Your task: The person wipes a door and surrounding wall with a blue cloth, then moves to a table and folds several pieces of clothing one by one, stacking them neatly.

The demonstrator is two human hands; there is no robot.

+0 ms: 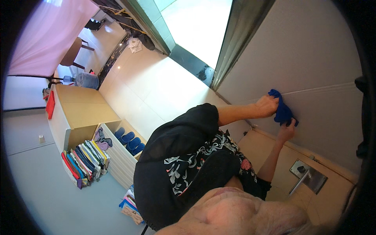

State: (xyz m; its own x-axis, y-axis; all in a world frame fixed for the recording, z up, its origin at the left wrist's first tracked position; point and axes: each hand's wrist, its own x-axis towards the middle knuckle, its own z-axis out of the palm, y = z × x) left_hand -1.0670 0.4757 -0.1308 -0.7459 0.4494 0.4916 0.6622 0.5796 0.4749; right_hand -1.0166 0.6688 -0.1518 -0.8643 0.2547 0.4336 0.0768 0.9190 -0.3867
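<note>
A bunched dark blue cloth (pixel 283 111) lies against a grey wall panel (pixel 317 55), across its pale seam. My left hand (pixel 268 105) grips the cloth's near side with bent fingers. Lower down, my right hand (pixel 288 131) holds the cloth's bottom end between thumb and fingers. Both hands are close to the wall, with the cloth between them. My black dress with a floral print covers much of the middle of the view. Part of my face fills the bottom edge.
A wooden door with a metal handle (pixel 301 180) stands lower right. The bright doorway's dark threshold (pixel 188 63) is above. At left are a wooden cabinet (pixel 85 102), an open drawer (pixel 117 152) with blue slippers (pixel 133 144), stacked folded fabrics (pixel 85 160) and a large water bottle (pixel 87 80).
</note>
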